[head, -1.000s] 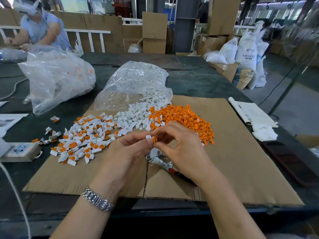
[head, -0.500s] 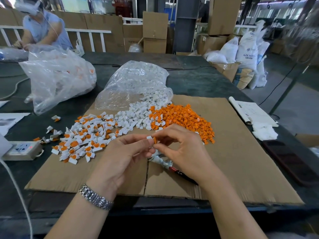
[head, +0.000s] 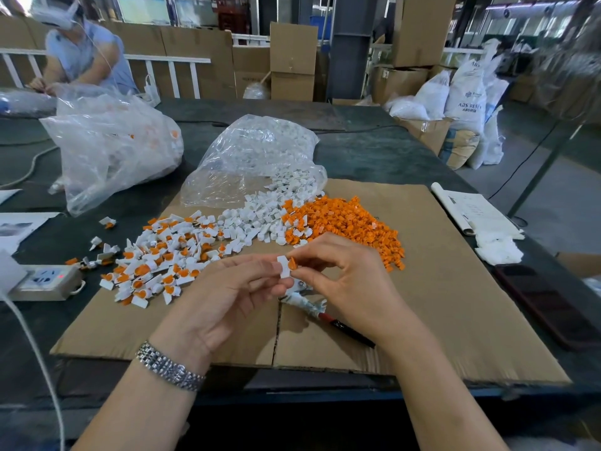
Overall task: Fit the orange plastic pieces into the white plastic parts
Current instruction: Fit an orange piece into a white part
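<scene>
- Your left hand (head: pixel 227 297) pinches a white part (head: pixel 284 265); your right hand (head: pixel 351 281) pinches an orange piece (head: pixel 293 264) against it, above the cardboard (head: pixel 455 307).
- Orange pile (head: pixel 344 222) and white pile (head: pixel 257 219) lie just beyond your hands; fitted pieces (head: pixel 162 255) spread left.
- Bare cardboard runs right to its edge; pliers (head: pixel 325 315) lie under your right hand.

The small orange plastic piece (head: pixel 293 264) is mostly covered by the right hand's (head: pixel 351 281) fingertips, so its seating against the small white plastic part (head: pixel 284 265) cannot be told. Just below that part, a red-and-black-handled tool (head: pixel 338 325) lies half hidden under the right hand. The white cable (head: pixel 39 362) far left of it runs off the bottom edge.
</scene>
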A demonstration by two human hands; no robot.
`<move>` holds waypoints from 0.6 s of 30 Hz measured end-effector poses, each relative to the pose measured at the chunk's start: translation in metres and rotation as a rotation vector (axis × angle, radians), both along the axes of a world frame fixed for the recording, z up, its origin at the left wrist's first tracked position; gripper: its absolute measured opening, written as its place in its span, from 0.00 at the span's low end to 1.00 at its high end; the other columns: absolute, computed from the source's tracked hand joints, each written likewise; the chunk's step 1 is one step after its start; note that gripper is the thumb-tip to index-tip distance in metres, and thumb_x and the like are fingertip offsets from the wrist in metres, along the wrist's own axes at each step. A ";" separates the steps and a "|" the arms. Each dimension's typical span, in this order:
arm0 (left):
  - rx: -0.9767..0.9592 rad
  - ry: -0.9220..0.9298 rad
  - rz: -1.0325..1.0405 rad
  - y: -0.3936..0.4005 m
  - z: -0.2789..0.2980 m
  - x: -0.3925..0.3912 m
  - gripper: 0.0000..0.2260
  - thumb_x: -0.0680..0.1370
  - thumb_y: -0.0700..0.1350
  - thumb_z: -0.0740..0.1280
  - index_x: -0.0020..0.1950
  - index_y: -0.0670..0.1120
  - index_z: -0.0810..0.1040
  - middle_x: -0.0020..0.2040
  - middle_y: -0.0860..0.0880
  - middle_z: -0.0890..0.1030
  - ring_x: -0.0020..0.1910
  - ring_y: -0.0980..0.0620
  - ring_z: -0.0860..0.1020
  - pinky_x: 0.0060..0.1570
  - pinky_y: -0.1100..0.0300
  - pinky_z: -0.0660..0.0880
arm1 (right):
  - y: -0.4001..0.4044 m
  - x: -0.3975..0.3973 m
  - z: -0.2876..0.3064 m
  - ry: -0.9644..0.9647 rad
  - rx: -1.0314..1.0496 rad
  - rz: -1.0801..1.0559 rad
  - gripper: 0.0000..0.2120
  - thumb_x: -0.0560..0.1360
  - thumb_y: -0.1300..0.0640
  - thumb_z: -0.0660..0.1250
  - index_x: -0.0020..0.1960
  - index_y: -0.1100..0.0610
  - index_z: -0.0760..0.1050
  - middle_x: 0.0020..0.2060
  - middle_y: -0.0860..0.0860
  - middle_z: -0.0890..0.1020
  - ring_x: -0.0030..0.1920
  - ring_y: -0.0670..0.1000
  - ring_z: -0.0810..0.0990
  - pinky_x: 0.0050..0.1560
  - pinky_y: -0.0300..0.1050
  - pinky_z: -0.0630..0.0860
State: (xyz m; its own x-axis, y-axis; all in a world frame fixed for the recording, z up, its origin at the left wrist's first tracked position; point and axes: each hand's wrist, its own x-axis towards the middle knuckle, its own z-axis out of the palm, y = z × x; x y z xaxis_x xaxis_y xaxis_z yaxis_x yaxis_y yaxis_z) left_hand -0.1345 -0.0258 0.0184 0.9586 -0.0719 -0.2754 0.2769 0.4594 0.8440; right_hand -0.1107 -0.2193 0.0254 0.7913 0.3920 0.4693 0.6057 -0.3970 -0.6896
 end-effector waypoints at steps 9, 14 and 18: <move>0.071 -0.019 0.120 -0.008 -0.011 0.004 0.15 0.64 0.35 0.77 0.50 0.32 0.83 0.42 0.37 0.85 0.35 0.48 0.84 0.35 0.63 0.81 | -0.001 0.005 -0.014 0.051 -0.108 -0.055 0.15 0.74 0.53 0.75 0.61 0.51 0.81 0.50 0.44 0.81 0.50 0.41 0.78 0.54 0.41 0.77; 0.077 -0.013 0.122 0.003 -0.012 0.009 0.08 0.63 0.37 0.78 0.40 0.40 0.88 0.40 0.41 0.86 0.35 0.51 0.84 0.34 0.65 0.80 | -0.012 0.016 -0.026 0.231 -0.813 -0.158 0.34 0.71 0.35 0.71 0.71 0.50 0.70 0.62 0.47 0.74 0.63 0.49 0.71 0.63 0.48 0.70; 0.060 -0.016 0.118 0.006 -0.014 0.014 0.06 0.64 0.37 0.77 0.40 0.40 0.88 0.40 0.41 0.86 0.35 0.52 0.84 0.34 0.65 0.81 | -0.007 0.022 -0.035 0.171 -0.907 -0.159 0.25 0.75 0.40 0.69 0.66 0.51 0.74 0.54 0.49 0.75 0.57 0.52 0.73 0.58 0.50 0.70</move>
